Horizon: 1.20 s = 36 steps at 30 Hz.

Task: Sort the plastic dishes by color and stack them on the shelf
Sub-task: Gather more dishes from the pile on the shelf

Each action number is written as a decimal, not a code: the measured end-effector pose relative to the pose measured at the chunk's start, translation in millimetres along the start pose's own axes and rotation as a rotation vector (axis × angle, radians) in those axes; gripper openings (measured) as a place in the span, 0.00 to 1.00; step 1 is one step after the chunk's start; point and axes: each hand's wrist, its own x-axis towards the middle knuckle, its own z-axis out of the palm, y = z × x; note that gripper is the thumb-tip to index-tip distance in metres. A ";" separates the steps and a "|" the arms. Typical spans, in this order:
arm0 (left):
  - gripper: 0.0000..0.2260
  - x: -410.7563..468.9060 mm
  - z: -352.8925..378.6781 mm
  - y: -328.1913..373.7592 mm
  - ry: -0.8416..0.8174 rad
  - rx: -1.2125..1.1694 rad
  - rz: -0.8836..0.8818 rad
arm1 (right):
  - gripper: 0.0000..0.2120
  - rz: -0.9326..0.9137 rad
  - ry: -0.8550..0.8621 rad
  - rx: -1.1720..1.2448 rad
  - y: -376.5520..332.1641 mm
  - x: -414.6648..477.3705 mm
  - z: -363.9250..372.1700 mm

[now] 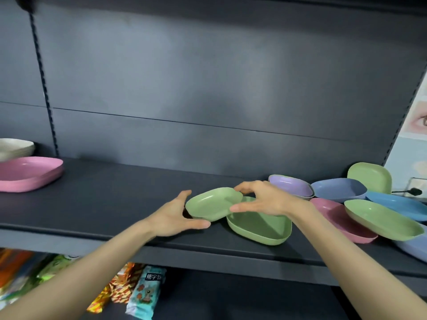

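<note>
Where the lower shelf shows beneath the forearms, several snack packets (147, 294) lie in a loose row, too blurred to count. Above them, the front edge of the dark shelf (104, 204) runs across the whole view, and both arms cross it. The left hand (178, 215) cups the left rim of a small green dish (212, 203), thumb under the near edge and fingers spread at the far corner; the right hand (263, 199) pinches the same dish at its right rim between thumb and forefinger. This dish is tilted, its right edge overlapping a second green dish (261, 227) that sits flat near the shelf front. To the right lies an unsorted pile: two more green dishes (381, 219), one pink dish (335, 215), two lilac dishes (291, 184) nested, and at least three blue dishes (337, 188), some leaning on each other and one cut off by the frame edge. Four green dishes are thus visible. At the far left, a pink stack (30, 174) rests near the shelf front and a white stack (16, 147) stands behind it; layers cannot be counted. Between these stacks and the held dish, the shelf surface is bare back to the rear panel (208, 88).
</note>
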 end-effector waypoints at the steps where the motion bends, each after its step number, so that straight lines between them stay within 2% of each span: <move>1: 0.60 0.7 1.6 -0.9 0.019 -0.018 0.000 | 0.32 -0.002 0.014 -0.024 0.1 0.1 1.2; 4: 0.51 0.4 5.3 -4.9 0.086 -0.112 0.020 | 0.35 -0.026 0.070 -0.065 -2.0 2.0 3.5; 8: 0.51 -7.5 -2.9 -3.5 0.231 -0.255 0.068 | 0.33 -0.075 0.170 0.017 -13.8 3.5 0.8; 12: 0.42 -27.6 -30.9 8.2 0.472 -0.405 0.142 | 0.27 -0.203 0.303 0.294 -46.5 10.3 3.7; 16: 0.45 -47.1 -67.4 6.6 0.635 -0.537 0.206 | 0.17 -0.329 0.391 0.544 -92.3 27.5 19.2; 18: 0.44 -58.2 -85.7 0.0 0.697 -0.588 0.232 | 0.16 -0.379 0.413 0.636 -118.3 37.0 27.8; 23: 0.37 -92.4 -142.5 -31.8 0.816 -0.616 0.263 | 0.15 -0.502 0.427 0.769 -193.1 67.7 55.2; 30: 0.20 -150.7 -236.0 -95.9 0.900 -0.525 0.259 | 0.15 -0.545 0.363 0.868 -309.0 113.2 109.9; 36: 0.23 -199.8 -316.9 -171.9 0.955 -0.509 0.209 | 0.17 -0.541 0.299 0.884 -409.5 149.9 165.3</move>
